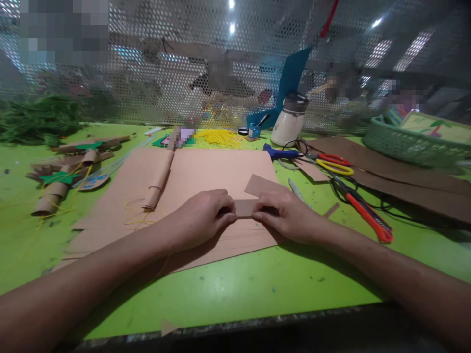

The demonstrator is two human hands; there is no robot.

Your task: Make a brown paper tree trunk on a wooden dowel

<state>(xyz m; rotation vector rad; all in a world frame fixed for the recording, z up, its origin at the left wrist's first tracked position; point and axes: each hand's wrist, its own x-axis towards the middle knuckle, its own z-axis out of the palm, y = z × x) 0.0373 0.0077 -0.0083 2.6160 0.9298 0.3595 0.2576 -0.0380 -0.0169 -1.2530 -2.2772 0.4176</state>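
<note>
Between my two hands is a small strip of brown paper (244,208). My left hand (208,213) pinches its left end, fingers closed, and my right hand (281,213) pinches the right end the same way. Both hands are over a stack of large brown paper sheets (221,169) on the green table (221,294). Just behind my right hand lies another cut piece of brown paper (263,185). A rolled brown paper tube (160,181) rests on the sheets, left of my left hand, with thin yellow string near its lower end.
Right of the sheets lie a red utility knife (368,215), scissors (334,164) and a blue glue gun (281,153). A white jug (289,120) and a green basket (401,139) stand behind. Paper tubes with green stars (59,179) and green shredded strands (37,117) are at left.
</note>
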